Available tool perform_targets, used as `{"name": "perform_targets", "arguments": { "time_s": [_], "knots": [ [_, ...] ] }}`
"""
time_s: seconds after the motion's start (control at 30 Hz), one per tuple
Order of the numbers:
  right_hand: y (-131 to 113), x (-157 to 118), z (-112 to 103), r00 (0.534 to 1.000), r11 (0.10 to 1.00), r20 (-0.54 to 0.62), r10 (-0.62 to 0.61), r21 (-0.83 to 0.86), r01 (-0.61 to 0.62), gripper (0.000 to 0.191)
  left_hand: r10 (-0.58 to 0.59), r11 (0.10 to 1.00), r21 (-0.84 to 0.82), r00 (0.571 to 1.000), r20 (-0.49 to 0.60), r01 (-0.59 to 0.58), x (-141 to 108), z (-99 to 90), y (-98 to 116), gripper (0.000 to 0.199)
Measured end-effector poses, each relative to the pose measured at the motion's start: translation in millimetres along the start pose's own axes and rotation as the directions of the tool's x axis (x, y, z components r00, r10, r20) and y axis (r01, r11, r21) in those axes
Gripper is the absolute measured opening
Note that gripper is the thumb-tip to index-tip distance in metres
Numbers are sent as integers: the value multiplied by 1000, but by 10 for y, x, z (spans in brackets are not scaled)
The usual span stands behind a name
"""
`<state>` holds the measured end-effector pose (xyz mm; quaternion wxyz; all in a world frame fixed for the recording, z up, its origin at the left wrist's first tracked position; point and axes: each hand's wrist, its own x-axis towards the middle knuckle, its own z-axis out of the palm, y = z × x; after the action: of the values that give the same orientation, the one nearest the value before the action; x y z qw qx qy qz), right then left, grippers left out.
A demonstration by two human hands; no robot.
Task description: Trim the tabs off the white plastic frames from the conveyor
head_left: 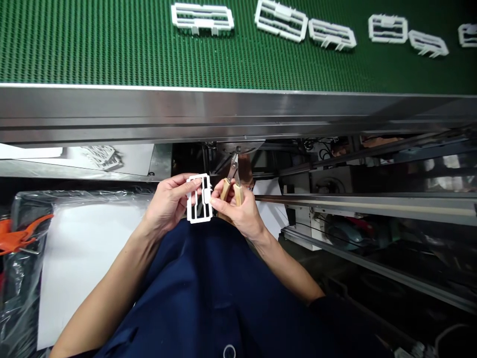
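Okay, one white frame (206,196) in the left hand (166,204), upright between thumb and fingers, one pair of pliers (237,193) in the right hand (240,211). Left grip was closed on the frame; right grip was wrapped round the pliers, its thumb at the frame's right edge. Handles were spread, nose pointed toward the metal rail (238,112). Held frame was below the rail, in front of the dark blue clothing (208,278).

Six more frames lay on the green belt (112,44): one by itself, two pairs, then one cut off by the right picture edge. One small pile (102,156) of white parts sat left, under the rail; blurred and overlapping, so count unclear. One orange tool (22,236) at far left, cut off by the picture edge, lay on clear plastic (24,278). One big white sheet (85,248) was beside it, partly hidden by the left forearm. Fingers hid bits of the held frame and the pliers' handles. Gear under the rail at right was too dark to count.
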<state>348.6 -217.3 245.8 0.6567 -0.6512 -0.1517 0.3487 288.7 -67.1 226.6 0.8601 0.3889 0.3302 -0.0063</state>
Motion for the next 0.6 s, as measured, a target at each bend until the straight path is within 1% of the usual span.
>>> {"name": "perform_targets", "arguments": {
  "time_s": [0.27,0.6],
  "knots": [
    [-3,-1,18,999,998,-23,25,-56,-26,20,-47,998,-32,999,-22,47,16,-5,-33,22],
    [12,-18,17,1000,999,-14,13,-40,-14,17,-71,997,-39,997,-24,70,16,-11,-61,24]
  ]
}}
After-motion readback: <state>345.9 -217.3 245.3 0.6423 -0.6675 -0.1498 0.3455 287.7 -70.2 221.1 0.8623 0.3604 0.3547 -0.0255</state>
